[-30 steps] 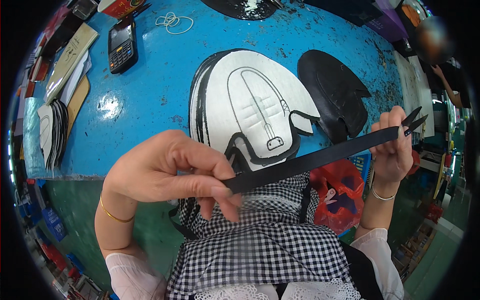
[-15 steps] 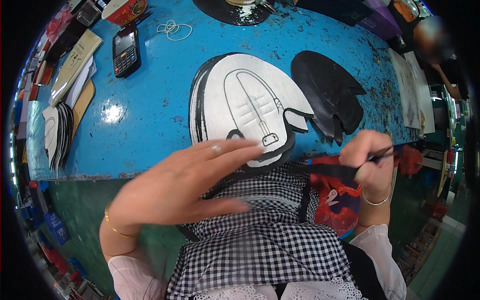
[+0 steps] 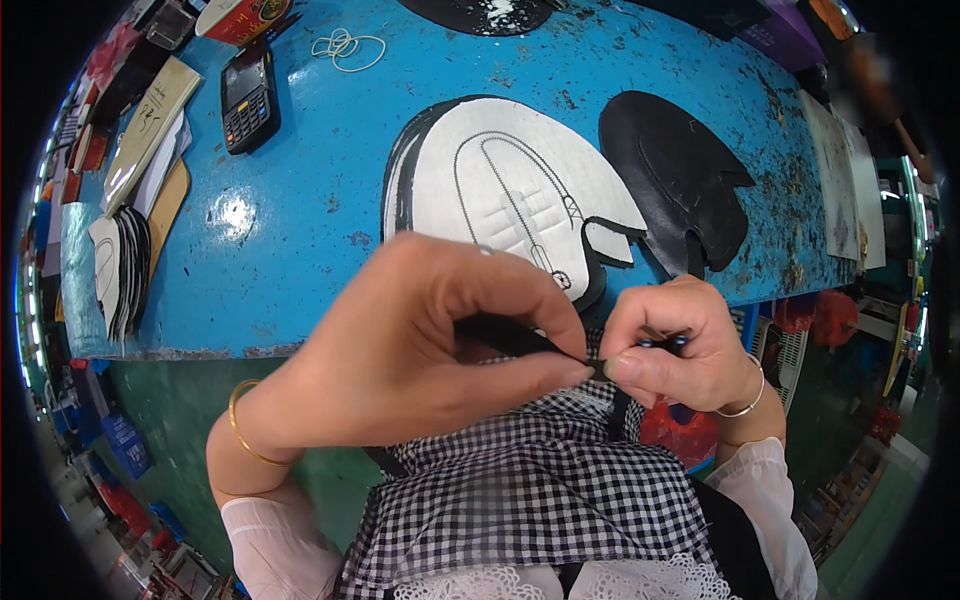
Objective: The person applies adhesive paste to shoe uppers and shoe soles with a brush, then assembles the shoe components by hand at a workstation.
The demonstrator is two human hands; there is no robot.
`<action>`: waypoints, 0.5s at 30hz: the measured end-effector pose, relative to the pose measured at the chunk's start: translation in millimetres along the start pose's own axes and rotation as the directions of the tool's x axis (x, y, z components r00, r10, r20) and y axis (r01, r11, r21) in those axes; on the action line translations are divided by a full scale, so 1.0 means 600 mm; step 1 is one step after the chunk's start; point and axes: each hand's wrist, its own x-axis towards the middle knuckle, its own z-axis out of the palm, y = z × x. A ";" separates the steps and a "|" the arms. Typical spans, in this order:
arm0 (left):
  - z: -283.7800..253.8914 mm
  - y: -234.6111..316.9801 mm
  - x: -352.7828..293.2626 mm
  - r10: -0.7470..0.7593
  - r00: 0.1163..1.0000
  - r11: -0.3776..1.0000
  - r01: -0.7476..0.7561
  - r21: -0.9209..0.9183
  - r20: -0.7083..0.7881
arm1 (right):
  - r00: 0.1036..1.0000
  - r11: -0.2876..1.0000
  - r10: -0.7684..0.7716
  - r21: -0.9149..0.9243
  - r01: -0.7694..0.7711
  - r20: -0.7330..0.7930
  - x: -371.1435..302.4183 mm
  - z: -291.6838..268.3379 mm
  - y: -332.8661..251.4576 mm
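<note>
My left hand (image 3: pixel 420 345) and my right hand (image 3: pixel 690 350) meet in front of the table edge, over my checked apron (image 3: pixel 540 490). Between the two pinched fingertips is a thin black strip (image 3: pixel 495 333), partly hidden behind the left fingers. A small dark tool with shiny round ends (image 3: pixel 664 343) also sits in the right palm; its kind cannot be made out. Just beyond the hands lies a stack of white-faced, black-edged cut pieces (image 3: pixel 515 190) with stitched lines, its near end covered by my left hand. Right of it rests a black leather-like piece (image 3: pixel 675 180), notched at one end.
On the worn blue table (image 3: pixel 290 200) lie a handheld keypad device (image 3: pixel 248 100) and a loop of pale cord (image 3: pixel 350 50). Another stack of pieces (image 3: pixel 122 270) stands at the left edge beside papers (image 3: pixel 150 130). A red bag (image 3: pixel 680 430) hangs below.
My left hand has moved right and closed on the black strip. The right hand has come left and down, so the fingertips now meet. The view has shifted slightly.
</note>
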 end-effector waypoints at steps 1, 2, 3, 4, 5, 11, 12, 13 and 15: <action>-0.008 0.000 0.003 0.055 0.998 0.996 -0.052 0.072 -0.038 | 1.000 1.000 -0.012 -0.024 0.012 0.022 0.005 -0.002 0.006; -0.017 0.001 0.007 0.112 0.991 0.984 -0.101 0.145 -0.071 | 0.997 0.998 0.011 0.066 -0.006 -0.077 0.009 -0.003 0.012; -0.034 0.008 0.016 0.107 0.992 0.985 -0.096 0.145 -0.070 | 0.988 0.998 0.039 -0.046 -0.046 -0.146 0.015 -0.014 0.010; -0.056 0.019 0.033 0.036 0.998 0.954 -0.020 0.300 -0.048 | 0.967 0.998 -0.022 -0.058 0.007 -0.253 0.023 -0.026 0.023; -0.073 0.027 0.045 -0.036 0.998 0.891 0.053 0.451 -0.046 | 0.934 0.995 -0.088 -0.078 0.065 -0.347 0.033 -0.036 0.034; -0.095 -0.006 0.121 0.034 0.983 0.755 -0.144 0.640 0.181 | 0.909 0.909 -0.136 -0.414 -0.044 -0.394 0.056 -0.076 0.059; -0.095 -0.010 0.131 -0.038 0.983 0.771 -0.087 0.631 0.182 | 0.909 0.911 -0.130 -0.409 -0.048 -0.396 0.057 -0.078 0.061; -0.094 -0.014 0.139 -0.110 0.977 0.783 -0.028 0.622 0.183 | 0.926 0.876 -0.160 -0.481 -0.027 -0.343 0.058 -0.081 0.062; -0.093 -0.023 0.146 -0.156 0.973 0.769 0.013 0.639 0.168 | 0.941 0.838 -0.181 -0.545 -0.004 -0.286 0.062 -0.085 0.062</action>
